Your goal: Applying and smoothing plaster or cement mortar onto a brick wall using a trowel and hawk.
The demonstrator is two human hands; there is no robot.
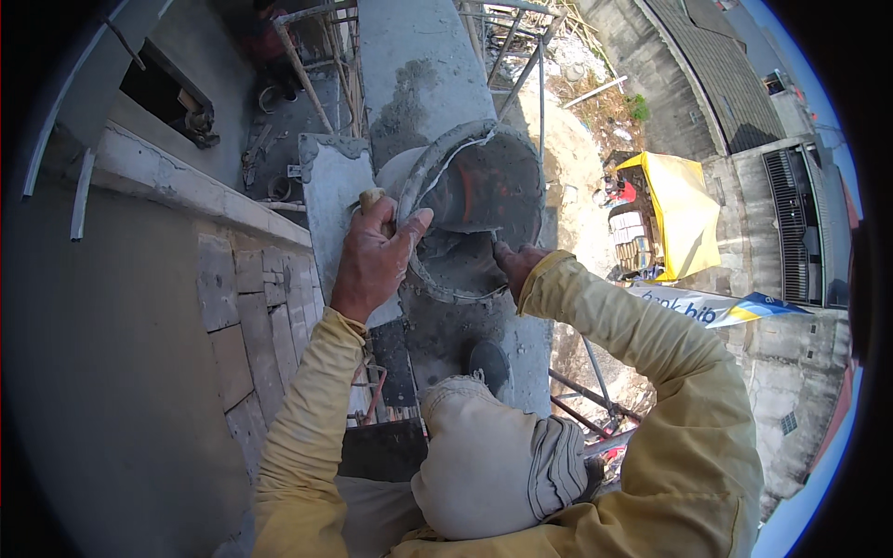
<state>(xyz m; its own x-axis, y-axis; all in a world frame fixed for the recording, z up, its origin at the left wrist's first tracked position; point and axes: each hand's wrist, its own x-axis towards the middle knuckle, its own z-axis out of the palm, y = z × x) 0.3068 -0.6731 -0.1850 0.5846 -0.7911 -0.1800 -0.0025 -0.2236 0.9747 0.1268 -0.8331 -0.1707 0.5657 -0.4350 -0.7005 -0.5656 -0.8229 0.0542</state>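
Observation:
A mortar-crusted bucket (533,177) is tipped with its mouth toward me on a concrete ledge. Grey wet mortar (465,270) lies in its lower side. My left hand (377,256) is closed at the bucket's left rim, thumb on the edge. A wooden handle end (370,197) sticks out of that same fist; the rest of that tool is hidden. Inside the mouth is a trowel (470,228), its thin blade over the mortar. My right hand (521,263) is closed around the trowel's handle at the bucket's right edge, fingers partly hidden by the sleeve.
The concrete ledge (409,56) runs away from me, high above the ground. Metal scaffold poles (526,70) flank it. A rendered wall (121,353) rises at left. My knee (474,456) and dark boot (488,363) are close below the bucket. A yellow canopy (684,214) stands far below.

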